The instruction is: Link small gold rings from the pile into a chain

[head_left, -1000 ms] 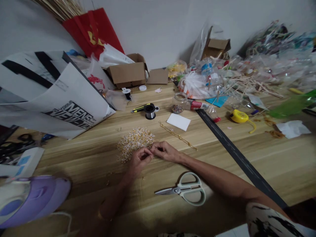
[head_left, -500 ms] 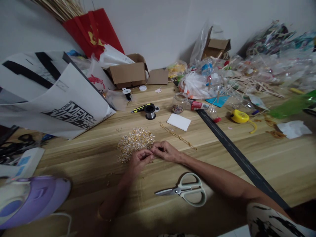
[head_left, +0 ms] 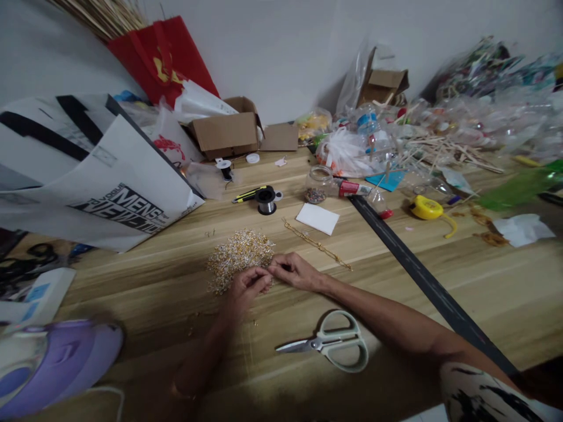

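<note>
Wooden table (head_left: 440, 264): fills the view, cluttered along the far edge.

White shopping bag (head_left: 109, 176), black lettering: lies on its side, far left, well apart from the hands.

Black strip (head_left: 422, 275): long, flat, runs diagonally from the far middle to the near right edge; passes beside the right forearm.

Left hand (head_left: 244, 288): fingers curled in, tips drawn together at the near edge of the gold beaded cluster (head_left: 237, 255). Closed to a pinch, not spread.

Right hand (head_left: 298, 272): palm down, thumb and forefinger pressed together at the cluster's near right edge, other fingers bent. Tips of both hands meet, nearly touching. The bit they nip is too small to make out.

Cluster: a loose, bristly heap on the table, mid-view, directly beyond the hands. Roughly oval; long axis slants from near left to far right. No clear pointing end.

Scissors (head_left: 329, 346), pale green handles: flat on the table, near side of the right forearm; blades shut, tips point left, long axis almost crosswise.

Gold chain (head_left: 316, 245): stretched out just right of the cluster, slanting far left to near right.

White card (head_left: 317, 218): beyond the chain.

Wire spool (head_left: 265, 199): beyond the cluster, beside a yellow-and-black utility knife (head_left: 247, 193).
</note>
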